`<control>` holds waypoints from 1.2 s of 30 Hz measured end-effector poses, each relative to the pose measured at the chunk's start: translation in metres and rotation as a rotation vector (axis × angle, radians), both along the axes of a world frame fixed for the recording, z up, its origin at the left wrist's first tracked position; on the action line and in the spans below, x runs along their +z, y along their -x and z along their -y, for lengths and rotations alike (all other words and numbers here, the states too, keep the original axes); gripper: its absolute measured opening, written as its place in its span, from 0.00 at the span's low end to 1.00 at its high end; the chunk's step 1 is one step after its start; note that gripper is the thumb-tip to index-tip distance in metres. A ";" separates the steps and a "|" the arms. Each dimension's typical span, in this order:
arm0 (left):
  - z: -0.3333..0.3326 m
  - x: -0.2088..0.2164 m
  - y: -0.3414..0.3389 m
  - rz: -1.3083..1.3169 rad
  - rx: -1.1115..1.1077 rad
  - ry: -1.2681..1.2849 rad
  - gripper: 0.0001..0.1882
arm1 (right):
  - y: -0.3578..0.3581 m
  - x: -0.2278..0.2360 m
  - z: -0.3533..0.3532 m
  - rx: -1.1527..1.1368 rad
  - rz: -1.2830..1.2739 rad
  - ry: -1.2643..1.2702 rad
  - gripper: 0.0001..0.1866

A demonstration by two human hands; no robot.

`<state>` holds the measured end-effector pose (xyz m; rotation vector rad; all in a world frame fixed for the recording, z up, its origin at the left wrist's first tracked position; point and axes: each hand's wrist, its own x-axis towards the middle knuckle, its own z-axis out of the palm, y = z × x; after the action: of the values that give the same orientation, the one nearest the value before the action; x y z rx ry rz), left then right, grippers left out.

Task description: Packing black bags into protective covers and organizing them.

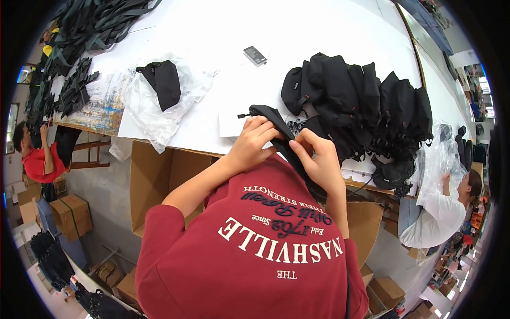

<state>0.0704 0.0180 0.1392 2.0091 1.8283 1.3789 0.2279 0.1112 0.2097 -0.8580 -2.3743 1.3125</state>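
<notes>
Close to the table's front edge, both my hands grip one black fabric bag (271,115). My left hand (254,142) is closed round its left side, fingers curled over the cloth. A small dark zip pull or cord end pokes out beyond that hand. Thumb and fingers of my right hand (317,158) pinch the bag's right edge. The lower part of the cloth hangs down against my red shirt, partly hidden by my hands. Just right of them, a heap of similar black bags (340,90) lies in rows, with cords and small dark fittings bunched at its near side.
A folded black pouch (162,85) rests on clear plastic (143,117) at left. A dark tag (255,56) lies mid-table. Black straps (95,26) pile up far left. An open cardboard box (151,175) stands below the edge. People sit at left (42,159) and right (438,218).
</notes>
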 end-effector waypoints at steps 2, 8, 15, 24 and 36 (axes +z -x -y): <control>0.002 -0.002 0.004 0.010 -0.016 0.007 0.13 | 0.001 0.001 0.002 -0.007 -0.003 -0.001 0.10; 0.004 0.004 0.008 -0.017 -0.015 -0.007 0.13 | 0.004 -0.003 0.007 -0.037 -0.031 -0.072 0.10; 0.006 0.002 0.011 -0.041 -0.049 -0.087 0.11 | 0.005 -0.007 0.008 -0.062 -0.060 -0.085 0.10; 0.010 -0.001 0.016 0.020 -0.099 -0.060 0.12 | 0.005 -0.007 0.009 -0.061 -0.064 -0.051 0.10; 0.008 -0.001 0.011 0.026 -0.026 0.026 0.13 | 0.004 -0.013 0.013 -0.057 -0.075 -0.066 0.09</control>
<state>0.0597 0.0104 0.1386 1.9862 1.7936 1.3598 0.2239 0.0979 0.1964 -0.8357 -2.3051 1.2156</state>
